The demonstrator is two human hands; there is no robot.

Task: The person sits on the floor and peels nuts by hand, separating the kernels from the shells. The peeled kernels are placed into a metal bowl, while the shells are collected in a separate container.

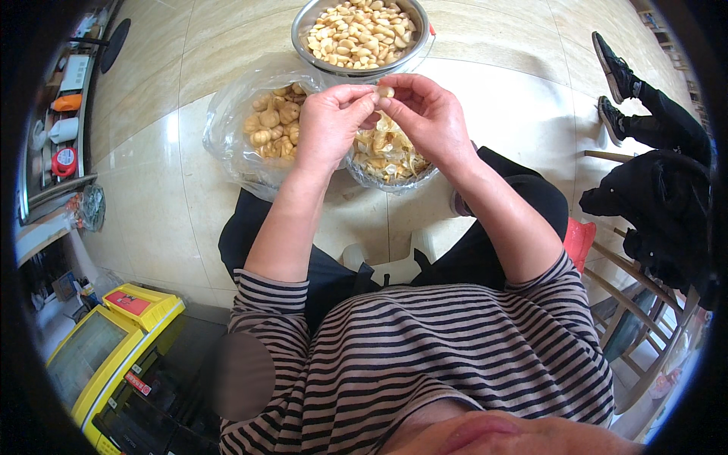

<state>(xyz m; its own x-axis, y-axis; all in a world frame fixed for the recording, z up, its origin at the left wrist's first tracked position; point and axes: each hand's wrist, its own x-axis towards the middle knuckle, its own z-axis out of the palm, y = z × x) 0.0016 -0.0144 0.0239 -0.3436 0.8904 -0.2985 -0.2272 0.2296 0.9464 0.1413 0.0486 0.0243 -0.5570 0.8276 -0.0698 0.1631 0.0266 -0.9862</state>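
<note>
A pale garlic clove [386, 91] is pinched between the thumb and forefinger of my right hand [432, 119]. The fingertips of my left hand [333, 128] close on its left end; whether they hold skin or the clove itself is too small to tell. Below my hands, a plastic-lined container [392, 183] holds loose garlic skins [389, 151]. To the left, a clear plastic bag [222, 133] lies spread around brownish whole garlic bulbs [270, 118]. Beyond my hands is a round metal bowl [298, 42] heaped with peeled garlic cloves [361, 37].
At the right are a person's legs and black shoes [614, 68], near wooden chairs [631, 267] with dark clothing [654, 193] on one. A yellow-and-black machine [148, 307] stands at lower left. Shelves with bottles, one an orange bottle [67, 103], line the left edge above tiled floor [142, 148].
</note>
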